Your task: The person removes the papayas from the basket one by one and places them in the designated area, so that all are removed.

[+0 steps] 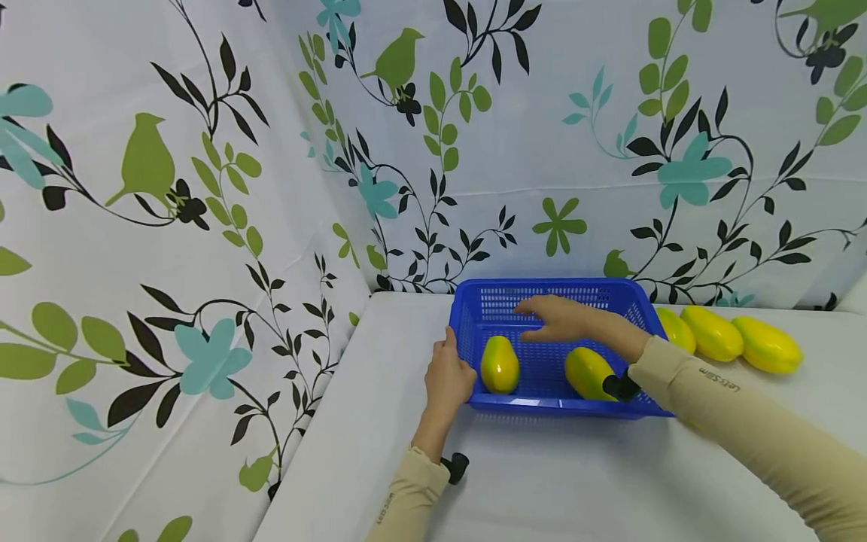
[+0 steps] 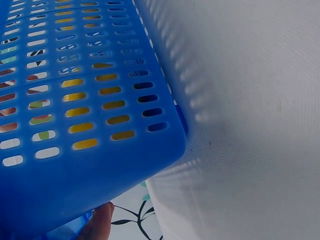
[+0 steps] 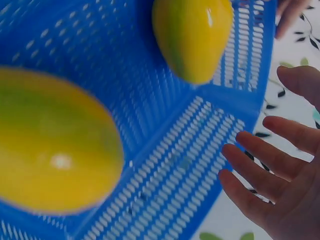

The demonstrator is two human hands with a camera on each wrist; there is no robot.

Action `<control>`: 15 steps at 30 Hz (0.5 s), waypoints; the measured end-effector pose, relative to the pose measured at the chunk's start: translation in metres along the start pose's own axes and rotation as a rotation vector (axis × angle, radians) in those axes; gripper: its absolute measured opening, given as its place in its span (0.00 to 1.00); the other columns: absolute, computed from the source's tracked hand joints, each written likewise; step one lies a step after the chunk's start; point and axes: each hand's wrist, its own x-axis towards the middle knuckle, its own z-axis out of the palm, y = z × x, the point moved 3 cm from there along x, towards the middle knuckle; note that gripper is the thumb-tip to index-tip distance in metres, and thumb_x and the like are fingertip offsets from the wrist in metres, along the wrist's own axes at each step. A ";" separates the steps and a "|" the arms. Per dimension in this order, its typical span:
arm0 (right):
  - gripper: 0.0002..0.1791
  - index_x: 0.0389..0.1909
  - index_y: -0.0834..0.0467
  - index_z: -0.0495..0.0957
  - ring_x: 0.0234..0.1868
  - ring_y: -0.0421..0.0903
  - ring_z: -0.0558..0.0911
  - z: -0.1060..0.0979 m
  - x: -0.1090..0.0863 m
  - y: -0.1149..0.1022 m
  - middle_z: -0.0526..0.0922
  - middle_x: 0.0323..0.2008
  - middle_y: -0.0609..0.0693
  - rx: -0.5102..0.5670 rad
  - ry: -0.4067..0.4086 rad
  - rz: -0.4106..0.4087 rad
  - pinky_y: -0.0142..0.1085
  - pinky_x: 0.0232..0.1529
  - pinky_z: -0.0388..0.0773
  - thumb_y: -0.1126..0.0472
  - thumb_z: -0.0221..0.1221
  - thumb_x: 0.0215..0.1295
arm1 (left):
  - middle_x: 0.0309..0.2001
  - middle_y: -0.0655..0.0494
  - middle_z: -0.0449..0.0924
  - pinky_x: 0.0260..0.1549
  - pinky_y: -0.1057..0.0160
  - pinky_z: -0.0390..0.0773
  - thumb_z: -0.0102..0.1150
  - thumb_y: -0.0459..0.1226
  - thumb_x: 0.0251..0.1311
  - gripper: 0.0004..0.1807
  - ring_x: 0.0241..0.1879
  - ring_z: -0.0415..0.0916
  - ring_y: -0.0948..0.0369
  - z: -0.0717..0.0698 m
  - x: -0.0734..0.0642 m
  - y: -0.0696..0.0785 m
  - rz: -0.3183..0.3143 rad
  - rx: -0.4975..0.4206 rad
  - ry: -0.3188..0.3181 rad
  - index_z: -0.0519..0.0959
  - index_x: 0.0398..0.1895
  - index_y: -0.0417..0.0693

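Note:
A blue plastic basket (image 1: 542, 403) with slotted walls stands on the table. My left hand (image 1: 449, 374) holds its left rim; in the left wrist view one fingertip (image 2: 101, 222) shows at the rim beside the slotted wall (image 2: 75, 65). Inside the basket, a yellow-green papaya-like fruit (image 1: 500, 365) lies at the left, and a second such fruit (image 1: 588, 373) lies toward the right front, partly behind the wrist camera. Over the basket hovers my right hand (image 1: 557, 318), fingers spread and nothing in them. The right wrist view shows its separate fingers and bare palm (image 3: 295, 200).
To the right of the basket, three similar yellow fruits (image 1: 711, 333) lie in a row on the white table (image 1: 542, 482). A printed cloth (image 1: 515, 150) with leaves and birds hangs behind the table and along its left side.

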 end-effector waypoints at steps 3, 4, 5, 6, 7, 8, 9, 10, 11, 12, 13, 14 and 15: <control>0.29 0.63 0.67 0.71 0.58 0.61 0.76 0.012 0.010 -0.003 0.76 0.60 0.63 0.031 -0.041 -0.001 0.53 0.57 0.74 0.54 0.60 0.67 | 0.55 0.32 0.73 0.30 0.53 0.81 0.56 0.25 0.54 0.38 0.28 0.76 0.52 0.000 0.000 0.002 0.001 -0.007 -0.002 0.60 0.72 0.32; 0.30 0.63 0.67 0.71 0.59 0.61 0.76 0.017 0.014 -0.004 0.76 0.61 0.63 0.037 -0.058 -0.002 0.53 0.58 0.73 0.53 0.61 0.66 | 0.55 0.32 0.73 0.32 0.52 0.82 0.56 0.25 0.54 0.38 0.30 0.77 0.51 0.000 0.000 0.002 0.000 -0.005 0.000 0.60 0.72 0.32; 0.30 0.63 0.67 0.71 0.59 0.61 0.75 0.021 0.017 -0.005 0.75 0.61 0.63 0.039 -0.079 -0.007 0.53 0.58 0.73 0.53 0.61 0.66 | 0.55 0.32 0.73 0.33 0.51 0.82 0.56 0.25 0.54 0.38 0.31 0.78 0.51 0.000 -0.001 0.002 -0.002 -0.003 0.000 0.60 0.72 0.32; 0.31 0.63 0.67 0.71 0.60 0.61 0.75 0.025 0.020 -0.006 0.75 0.61 0.63 0.040 -0.100 -0.006 0.53 0.59 0.72 0.52 0.61 0.66 | 0.56 0.32 0.73 0.35 0.50 0.82 0.56 0.25 0.55 0.38 0.33 0.79 0.50 0.000 -0.001 0.002 -0.005 -0.001 -0.001 0.59 0.73 0.32; 0.32 0.63 0.67 0.71 0.61 0.61 0.74 0.029 0.023 -0.008 0.75 0.61 0.63 0.041 -0.120 -0.002 0.54 0.60 0.71 0.51 0.62 0.65 | 0.56 0.33 0.73 0.36 0.49 0.82 0.56 0.25 0.55 0.38 0.35 0.80 0.48 0.000 -0.001 0.002 -0.006 0.002 -0.001 0.59 0.73 0.32; 0.33 0.64 0.66 0.71 0.62 0.62 0.73 0.033 0.026 -0.009 0.74 0.62 0.63 0.039 -0.141 0.001 0.54 0.61 0.70 0.50 0.62 0.65 | 0.55 0.32 0.73 0.37 0.48 0.82 0.55 0.25 0.55 0.38 0.36 0.80 0.47 0.000 -0.001 0.001 -0.005 0.002 0.000 0.59 0.73 0.32; 0.34 0.64 0.66 0.71 0.63 0.61 0.72 0.036 0.029 -0.010 0.74 0.62 0.62 0.035 -0.159 0.010 0.55 0.62 0.69 0.48 0.63 0.64 | 0.55 0.32 0.73 0.37 0.48 0.82 0.55 0.25 0.55 0.38 0.37 0.81 0.46 0.000 -0.002 0.001 -0.005 0.002 -0.002 0.59 0.73 0.32; 0.35 0.64 0.66 0.70 0.63 0.61 0.72 0.039 0.031 -0.011 0.74 0.62 0.62 0.034 -0.174 0.016 0.55 0.62 0.68 0.48 0.63 0.63 | 0.55 0.32 0.73 0.37 0.47 0.82 0.55 0.25 0.55 0.38 0.38 0.81 0.45 0.000 -0.002 0.000 -0.001 0.005 -0.002 0.59 0.73 0.32; 0.36 0.65 0.65 0.70 0.64 0.61 0.72 0.041 0.033 -0.012 0.74 0.62 0.62 0.030 -0.188 0.028 0.55 0.62 0.68 0.47 0.64 0.62 | 0.55 0.32 0.73 0.37 0.47 0.82 0.55 0.25 0.55 0.38 0.38 0.81 0.45 0.001 -0.002 0.000 0.001 0.008 -0.004 0.59 0.73 0.32; 0.37 0.65 0.64 0.70 0.63 0.60 0.72 0.043 0.036 -0.013 0.74 0.62 0.61 0.024 -0.201 0.042 0.55 0.63 0.68 0.46 0.64 0.61 | 0.55 0.33 0.73 0.37 0.47 0.82 0.55 0.26 0.55 0.39 0.39 0.81 0.45 0.001 -0.002 -0.001 0.002 0.010 -0.005 0.59 0.73 0.32; 0.38 0.66 0.63 0.70 0.63 0.59 0.72 0.044 0.038 -0.013 0.74 0.62 0.61 0.014 -0.212 0.057 0.55 0.62 0.68 0.45 0.64 0.61 | 0.55 0.33 0.73 0.37 0.47 0.81 0.55 0.26 0.55 0.39 0.40 0.81 0.44 0.002 -0.001 -0.001 0.003 0.010 -0.007 0.58 0.73 0.32; 0.38 0.66 0.62 0.70 0.62 0.59 0.73 0.045 0.040 -0.014 0.75 0.62 0.60 0.008 -0.222 0.071 0.55 0.62 0.68 0.45 0.65 0.60 | 0.56 0.33 0.73 0.38 0.47 0.81 0.54 0.25 0.55 0.39 0.40 0.81 0.44 0.002 -0.001 -0.002 0.005 0.009 -0.009 0.58 0.73 0.32; 0.38 0.66 0.61 0.70 0.60 0.57 0.73 0.046 0.041 -0.014 0.75 0.61 0.59 0.001 -0.232 0.081 0.54 0.61 0.69 0.45 0.65 0.59 | 0.56 0.33 0.73 0.38 0.46 0.81 0.55 0.26 0.55 0.39 0.41 0.81 0.44 0.002 0.000 -0.002 0.005 0.014 -0.012 0.58 0.73 0.32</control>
